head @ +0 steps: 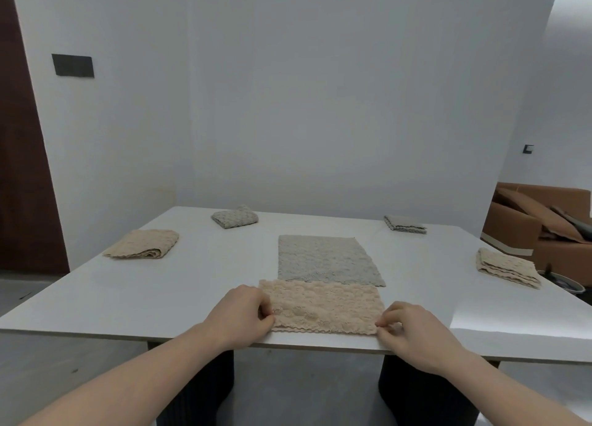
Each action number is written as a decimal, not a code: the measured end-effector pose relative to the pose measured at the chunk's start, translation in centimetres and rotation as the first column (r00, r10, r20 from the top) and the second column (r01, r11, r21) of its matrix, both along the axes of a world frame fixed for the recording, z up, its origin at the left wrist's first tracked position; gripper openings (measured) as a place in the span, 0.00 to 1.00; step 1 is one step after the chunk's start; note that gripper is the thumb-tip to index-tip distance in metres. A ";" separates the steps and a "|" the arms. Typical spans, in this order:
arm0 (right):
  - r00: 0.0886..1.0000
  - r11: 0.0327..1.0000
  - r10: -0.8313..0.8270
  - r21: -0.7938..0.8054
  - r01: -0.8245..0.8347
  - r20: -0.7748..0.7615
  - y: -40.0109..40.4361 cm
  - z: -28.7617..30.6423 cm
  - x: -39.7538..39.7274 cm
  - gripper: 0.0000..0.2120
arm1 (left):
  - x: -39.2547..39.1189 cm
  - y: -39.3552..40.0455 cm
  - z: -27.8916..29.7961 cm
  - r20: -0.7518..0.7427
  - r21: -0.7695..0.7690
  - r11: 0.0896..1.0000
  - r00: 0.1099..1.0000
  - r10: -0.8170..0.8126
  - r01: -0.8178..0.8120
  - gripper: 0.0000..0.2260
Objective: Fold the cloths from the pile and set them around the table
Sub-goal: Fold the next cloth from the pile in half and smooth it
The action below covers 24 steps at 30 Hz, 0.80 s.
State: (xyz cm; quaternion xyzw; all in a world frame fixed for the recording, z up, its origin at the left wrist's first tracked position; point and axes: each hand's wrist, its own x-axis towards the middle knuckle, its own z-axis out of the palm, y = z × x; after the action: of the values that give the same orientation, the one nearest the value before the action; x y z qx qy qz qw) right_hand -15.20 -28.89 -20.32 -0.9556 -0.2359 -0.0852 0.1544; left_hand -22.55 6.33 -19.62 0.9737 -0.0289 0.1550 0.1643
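Both forearms reach forward from the lower corners of the view to the near edge of the white table (128,297). The left hand (238,312) lies palm down with its fingers curled, and it pinches the left end of the beige cloth (323,307). The right hand (413,332) does the same at the near right corner, thumb and fingers closed on the fabric.

There are six cloths on the table, three beige and three grey. The beige cloth between the hands is folded into a wide strip along the near edge. Just behind it, touching, the grey cloth (326,260) lies flat and open. Four folded cloths lie around the table: a beige one (142,243) at the left, a grey one (234,216) at the far left, a grey one (405,224) at the far right, and a beige one (506,267) at the right.
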 end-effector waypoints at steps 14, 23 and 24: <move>0.982 0.991 -0.128 -0.047 0.123 -0.138 8.3 -0.9 3.2 0.30 | 6.2 -7.6 0.0 -0.221 0.061 0.997 0.975 -0.039 0.054 0.28; 0.965 0.975 -0.181 -0.165 0.150 -0.189 8.4 -2.7 5.8 0.35 | 8.5 -7.4 -2.2 -0.367 0.156 0.986 0.930 -0.001 0.063 0.32; 0.967 0.976 -0.175 -0.163 0.145 -0.186 8.4 -2.7 6.0 0.35 | 8.7 -7.4 -2.3 -0.363 0.160 0.985 0.932 0.001 0.061 0.33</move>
State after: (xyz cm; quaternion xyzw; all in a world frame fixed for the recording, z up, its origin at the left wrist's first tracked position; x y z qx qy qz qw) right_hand -9.17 -20.54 -23.02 -0.9841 -0.1467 0.0166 0.0984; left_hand -13.84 -1.09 -21.90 0.9954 -0.0260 -0.0325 0.0860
